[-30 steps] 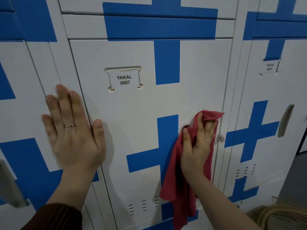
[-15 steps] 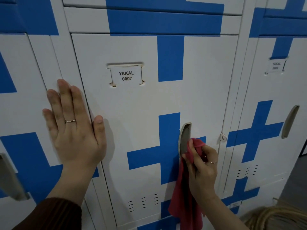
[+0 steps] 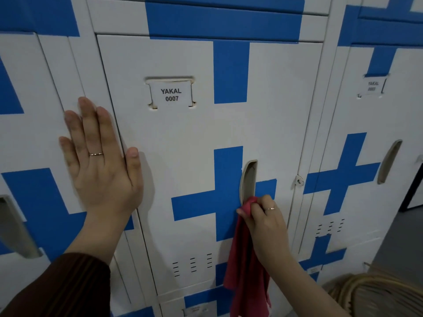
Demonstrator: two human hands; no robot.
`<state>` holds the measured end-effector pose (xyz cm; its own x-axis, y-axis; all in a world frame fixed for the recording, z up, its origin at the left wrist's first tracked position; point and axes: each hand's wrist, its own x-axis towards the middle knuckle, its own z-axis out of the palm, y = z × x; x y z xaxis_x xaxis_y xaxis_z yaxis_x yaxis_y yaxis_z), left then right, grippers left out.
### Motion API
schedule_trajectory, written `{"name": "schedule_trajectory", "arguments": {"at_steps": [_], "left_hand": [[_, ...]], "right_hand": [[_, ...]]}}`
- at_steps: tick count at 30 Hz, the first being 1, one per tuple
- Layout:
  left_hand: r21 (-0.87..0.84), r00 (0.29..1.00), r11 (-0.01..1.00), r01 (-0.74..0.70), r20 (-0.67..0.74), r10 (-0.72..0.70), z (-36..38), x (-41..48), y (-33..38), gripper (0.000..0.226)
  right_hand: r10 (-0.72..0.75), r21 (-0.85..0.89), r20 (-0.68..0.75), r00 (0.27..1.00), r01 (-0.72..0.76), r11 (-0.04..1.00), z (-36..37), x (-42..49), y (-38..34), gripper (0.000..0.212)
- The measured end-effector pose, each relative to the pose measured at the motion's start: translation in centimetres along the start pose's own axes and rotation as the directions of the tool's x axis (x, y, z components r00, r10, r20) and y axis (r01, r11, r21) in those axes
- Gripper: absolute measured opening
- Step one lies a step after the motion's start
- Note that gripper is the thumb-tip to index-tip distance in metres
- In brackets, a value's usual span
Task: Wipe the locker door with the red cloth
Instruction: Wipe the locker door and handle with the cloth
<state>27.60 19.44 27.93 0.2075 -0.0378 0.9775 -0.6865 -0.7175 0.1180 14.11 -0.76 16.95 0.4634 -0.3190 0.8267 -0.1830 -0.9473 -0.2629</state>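
The locker door is white with blue cross markings and a label reading YAKAL 0007. Its recessed beige handle sits right of centre. My right hand grips the red cloth and presses its bunched top against the door just below the handle; the rest of the cloth hangs down past my wrist. My left hand lies flat with fingers spread on the neighbouring door and the frame at the left, thumb reaching onto the YAKAL 0007 door.
More white and blue lockers stand on both sides, the right one with its own handle and label. A hasp sticks out at the door's right edge. A woven basket sits at the bottom right on grey floor.
My right hand has carried the red cloth down from over the handle's top to just below the handle. The left hand has stayed flat on the lockers.
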Motion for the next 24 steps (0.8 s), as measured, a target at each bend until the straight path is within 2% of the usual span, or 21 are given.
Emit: {"name": "schedule_trajectory", "arguments": {"at_steps": [1, 3, 5, 7, 9, 11, 14, 17, 19, 21, 24], "left_hand": [[-0.009, 1.0, 1.0, 0.002, 0.005, -0.002, -0.1, 0.0, 0.0, 0.059], [-0.057, 1.0, 0.998, 0.014, 0.029, -0.012, -0.3, 0.0, 0.2, 0.06], [-0.127, 0.997, 0.991, 0.039, 0.066, -0.031, -0.6, -0.3, 0.6, 0.061], [-0.215, 0.993, 0.974, 0.069, 0.107, -0.047, -1.2, -1.1, 1.4, 0.061], [-0.305, 0.991, 0.952, 0.025, 0.134, 0.017, -1.8, -2.5, 2.8, 0.057], [-0.426, 0.973, 0.903, -0.05, 0.181, 0.14, -2.1, -4.6, 4.6, 0.05], [-0.587, 0.898, 0.81, 0.011, 0.362, 0.251, -2.3, -7.9, 7.6, 0.04], [-0.614, 0.751, 0.734, 0.29, 0.622, 0.223, -2.2, -10.2, 9.8, 0.045], [-0.602, 0.658, 0.692, 0.399, 0.713, 0.241, -1.9, -11.0, 10.8, 0.05], [-0.602, 0.628, 0.65, 0.464, 0.741, 0.239, -1.6, -11.3, 11.6, 0.038], [-0.601, 0.622, 0.56, 0.57, 0.761, 0.184, -1.4, -11.0, 12.7, 0.008]], "right_hand": [[0.029, 0.041, 0.047, 0.998, -0.031, 0.999, -0.2, 0.2, 0.0, 0.034], [0.153, 0.208, 0.15, 0.977, -0.183, 0.961, -1.3, 0.6, -0.2, 0.023], [0.278, 0.397, 0.224, 0.934, -0.348, 0.849, -2.5, 0.5, -0.2, 0.02], [0.367, 0.519, 0.251, 0.896, -0.445, 0.73, -3.9, 0.1, -0.3, 0.02], [0.4, 0.591, 0.31, 0.863, -0.504, 0.63, -5.0, -0.3, -0.5, 0.016], [0.389, 0.627, 0.374, 0.842, -0.538, 0.563, -5.7, -0.6, -0.9, 0.015], [0.325, 0.695, 0.423, 0.846, -0.533, 0.482, -6.9, -0.7, -2.0, 0.015], [0.276, 0.727, 0.433, 0.858, -0.513, 0.456, -7.6, -0.9, -2.4, 0.014], [0.261, 0.737, 0.432, 0.863, -0.505, 0.45, -7.9, -0.9, -2.3, 0.013], [0.254, 0.725, 0.423, 0.87, -0.493, 0.48, -8.1, -0.6, -1.9, 0.015], [0.237, 0.671, 0.392, 0.889, -0.452, 0.588, -8.8, 0.0, -1.1, 0.013]]}}
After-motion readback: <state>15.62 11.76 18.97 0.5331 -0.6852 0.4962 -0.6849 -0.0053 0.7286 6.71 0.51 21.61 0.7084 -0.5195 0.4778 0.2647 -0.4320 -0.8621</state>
